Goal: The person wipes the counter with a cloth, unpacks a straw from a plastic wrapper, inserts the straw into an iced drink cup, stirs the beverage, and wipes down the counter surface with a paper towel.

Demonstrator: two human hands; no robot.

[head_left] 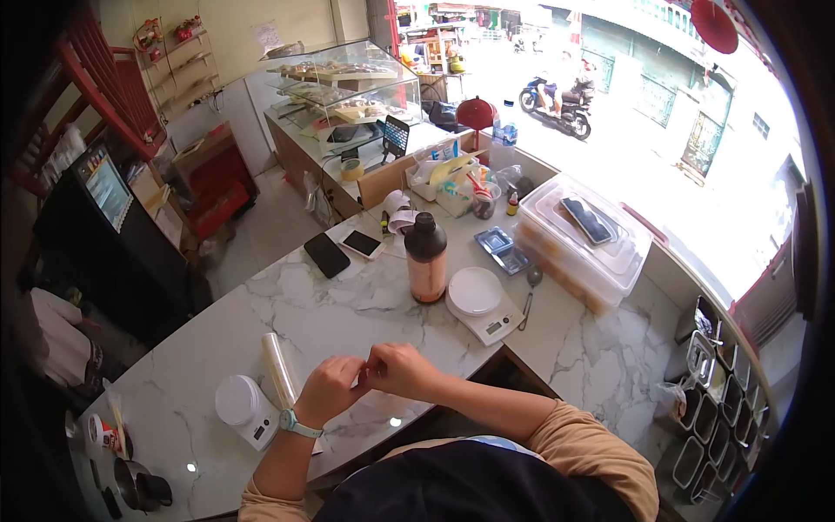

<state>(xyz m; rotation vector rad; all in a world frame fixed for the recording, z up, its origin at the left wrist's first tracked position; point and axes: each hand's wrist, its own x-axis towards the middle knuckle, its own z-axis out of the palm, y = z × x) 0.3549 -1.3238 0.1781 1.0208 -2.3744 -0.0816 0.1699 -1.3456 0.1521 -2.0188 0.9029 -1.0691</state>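
My left hand (330, 389), with a light-banded watch at the wrist, and my right hand (402, 370) meet above the near edge of the marble counter. Both have their fingers pinched closed at the point where they touch; whatever is between them is too small or too hidden to make out. Just left of my left hand lies a roll of clear plastic film (279, 365). A white kitchen scale (248, 409) sits beyond that roll. Ahead of my hands stand a brown bottle with a dark cap (426, 265) and a second white scale (478, 300).
A lidded plastic box (600, 261) bears a phone (586, 219). A spoon (529, 296) and a blue tray (502, 250) lie beside it. Two phones rest at the far edge. Metal containers (704, 418) stand right, a pot (139, 487) left. A glass case (357, 91) is behind.
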